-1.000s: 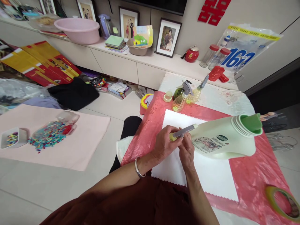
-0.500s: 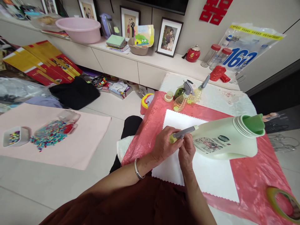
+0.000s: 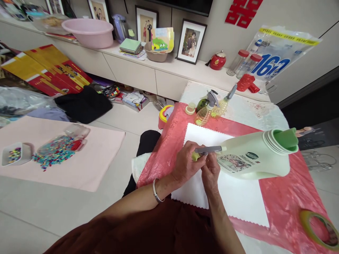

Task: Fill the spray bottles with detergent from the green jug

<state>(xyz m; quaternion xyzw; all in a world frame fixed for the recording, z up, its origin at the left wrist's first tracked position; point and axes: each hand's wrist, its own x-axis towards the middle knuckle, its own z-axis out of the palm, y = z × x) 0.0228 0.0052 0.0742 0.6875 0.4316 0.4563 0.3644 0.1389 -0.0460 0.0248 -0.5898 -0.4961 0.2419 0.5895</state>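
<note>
My left hand (image 3: 186, 163) and my right hand (image 3: 211, 170) meet over a white scalloped cloth (image 3: 238, 197). Both are closed on a small grey-and-yellow spray nozzle (image 3: 208, 150), which points right toward a pale green detergent jug (image 3: 254, 157). The jug lies on its side on the cloth, its green cap (image 3: 286, 138) at the right. A silver bangle (image 3: 155, 190) circles my left wrist.
A red plastic sheet (image 3: 288, 201) covers the small table. Two spray bottles (image 3: 209, 106) and a round lid (image 3: 190, 108) stand at its far edge; a tape roll (image 3: 319, 229) lies at the near right. Coloured beads (image 3: 53, 151) lie on a pink floor mat.
The grey nozzle has tilted from slanting upward to nearly level, its tip now at the jug's side. Hands and jug have hardly shifted.
</note>
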